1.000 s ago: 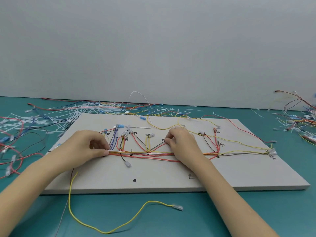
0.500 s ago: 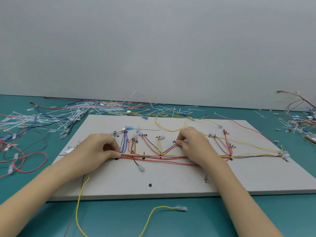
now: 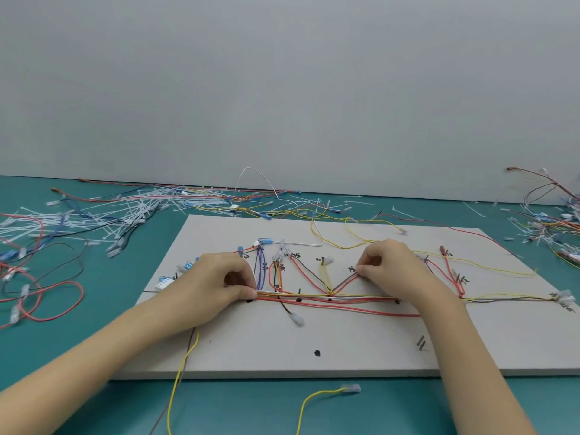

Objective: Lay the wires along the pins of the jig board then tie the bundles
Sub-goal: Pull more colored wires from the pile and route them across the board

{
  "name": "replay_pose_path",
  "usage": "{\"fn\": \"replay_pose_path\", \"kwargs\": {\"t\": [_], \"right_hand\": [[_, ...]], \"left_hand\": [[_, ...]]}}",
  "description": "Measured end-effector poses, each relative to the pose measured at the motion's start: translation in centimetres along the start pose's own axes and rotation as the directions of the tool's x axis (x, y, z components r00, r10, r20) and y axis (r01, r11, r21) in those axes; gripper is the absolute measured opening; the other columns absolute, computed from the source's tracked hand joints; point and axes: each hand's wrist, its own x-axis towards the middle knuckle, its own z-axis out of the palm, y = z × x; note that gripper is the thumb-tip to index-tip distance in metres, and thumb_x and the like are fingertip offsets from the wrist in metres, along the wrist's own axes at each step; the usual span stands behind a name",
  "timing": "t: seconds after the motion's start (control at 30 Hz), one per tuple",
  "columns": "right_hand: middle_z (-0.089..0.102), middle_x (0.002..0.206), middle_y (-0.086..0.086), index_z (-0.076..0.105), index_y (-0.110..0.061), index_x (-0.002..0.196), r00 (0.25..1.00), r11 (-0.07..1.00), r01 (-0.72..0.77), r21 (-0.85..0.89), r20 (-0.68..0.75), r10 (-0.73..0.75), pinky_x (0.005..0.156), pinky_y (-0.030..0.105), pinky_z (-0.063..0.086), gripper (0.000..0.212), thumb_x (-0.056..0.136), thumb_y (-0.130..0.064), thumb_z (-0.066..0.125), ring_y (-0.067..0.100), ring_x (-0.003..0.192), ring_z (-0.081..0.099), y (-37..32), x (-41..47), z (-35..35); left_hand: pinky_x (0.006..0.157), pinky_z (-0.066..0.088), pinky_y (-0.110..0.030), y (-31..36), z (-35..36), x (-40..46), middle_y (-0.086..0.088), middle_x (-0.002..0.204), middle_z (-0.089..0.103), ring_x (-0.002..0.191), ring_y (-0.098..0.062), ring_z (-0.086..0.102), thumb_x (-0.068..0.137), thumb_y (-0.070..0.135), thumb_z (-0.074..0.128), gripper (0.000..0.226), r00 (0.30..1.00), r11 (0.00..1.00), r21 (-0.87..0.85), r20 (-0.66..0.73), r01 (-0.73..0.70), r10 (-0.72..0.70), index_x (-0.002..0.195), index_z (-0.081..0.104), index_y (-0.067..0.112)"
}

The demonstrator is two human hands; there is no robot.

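Head view, nearest first: we see a loose yellow wire with a clear end terminal [image 3: 351, 388] lying on the teal table [image 3: 470, 409] just in front of the flat grey rectangular jig board [image 3: 345, 350]; a second yellow strand [image 3: 179, 375] drops over the board's front edge. Near that edge a black dot [image 3: 317, 353] and two short dark pins [image 3: 420, 343] stand on the board. Across the board's middle runs the horizontal bundle of red, orange, yellow and white wires [image 3: 329, 299]. Our left hand [image 3: 216, 282] rests on the board at the bundle's left end, thumb and forefinger pinching the wires there. Our right hand [image 3: 389, 271] sits over the bundle further right, fingers curled, fingertips pinching a red branch wire [image 3: 348, 280] that rises from the bundle. Behind the bundle, short branches of purple, orange and yellow wire climb to handwritten marks. Beyond the board's far-left corner lies a heap of white cable ties [image 3: 119, 211]; a tangle of spare wires [image 3: 552, 221] lies past its right end, against the grey wall [image 3: 282, 89].
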Motion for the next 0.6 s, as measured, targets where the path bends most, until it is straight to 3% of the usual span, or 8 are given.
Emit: {"fn": "replay_pose_path", "kwargs": {"t": [0.13, 0.23, 0.33, 0.47, 0.6], "right_hand": [[0.067, 0.089, -0.005, 0.067, -0.024, 0.081, 0.99, 0.982, -0.139, 0.13, 0.045, 0.134, 0.074, 0.03, 0.048, 0.021, 0.088, -0.043, 0.061, 0.015, 0.088, 0.061, 1.1, 1.0, -0.5], [0.053, 0.131, 0.008, 0.063, -0.022, 0.111, 0.943, 0.939, -0.327, -0.107, 0.017, 0.331, 0.104, 0.043, 0.037, 0.036, 0.096, -0.048, 0.043, 0.032, 0.125, 0.042, 3.1, 3.8, -1.5], [0.036, 0.147, 0.011, 0.047, -0.018, 0.137, 0.877, 0.845, -0.471, -0.254, -0.036, 0.479, 0.108, 0.047, 0.026, 0.049, 0.098, -0.046, 0.037, 0.032, 0.136, 0.03, 4.7, 6.5, -2.4], [0.042, 0.145, 0.011, 0.045, -0.016, 0.138, 0.888, 0.801, -0.441, -0.405, -0.07, 0.454, 0.11, 0.045, 0.021, 0.057, 0.095, -0.051, 0.033, 0.029, 0.135, 0.036, 4.7, 8.6, -2.3], [0.043, 0.145, 0.011, 0.047, -0.019, 0.137, 0.958, 0.939, -0.285, -0.192, -0.041, 0.282, 0.107, 0.046, 0.026, 0.055, 0.097, -0.053, 0.031, 0.03, 0.135, 0.036, 2.7, 9.1, 0.2]], "left_hand": [[0.061, 0.044, -0.01, 0.1, -0.3, 0.0, 0.017, 0.077, 0.066, 0.071, -0.005, 0.062, 0.078, 0.013, 0.079, 0.017, 1.0, 1.0, -0.022, 0.013, -0.009, 0.009, 0.07, 0.07, 0.026], [0.061, 0.044, -0.01, 0.1, -0.1, -0.2, 0.016, 0.077, 0.066, 0.07, -0.005, 0.061, 0.078, 0.016, 0.08, 0.014, 1.0, 0.998, -0.056, -0.008, -0.005, 0.005, 0.072, 0.071, 0.025], [0.062, 0.044, -0.01, 0.0, 0.1, -0.3, 0.015, 0.076, 0.066, 0.07, -0.005, 0.061, 0.078, 0.016, 0.079, 0.014, 1.0, 0.998, -0.069, -0.022, -0.001, 0.0, 0.072, 0.07, 0.025], [0.062, 0.045, -0.01, -0.2, 0.2, -0.3, 0.014, 0.077, 0.066, 0.07, -0.005, 0.061, 0.078, 0.017, 0.08, 0.014, 0.999, 0.997, -0.077, -0.032, 0.004, -0.007, 0.073, 0.07, 0.025], [0.063, 0.045, -0.01, 0.0, 0.4, -0.4, 0.014, 0.078, 0.066, 0.071, -0.006, 0.061, 0.078, 0.015, 0.08, 0.013, 0.999, 0.997, -0.075, -0.048, -0.005, 0.002, 0.074, 0.071, 0.023]]}}
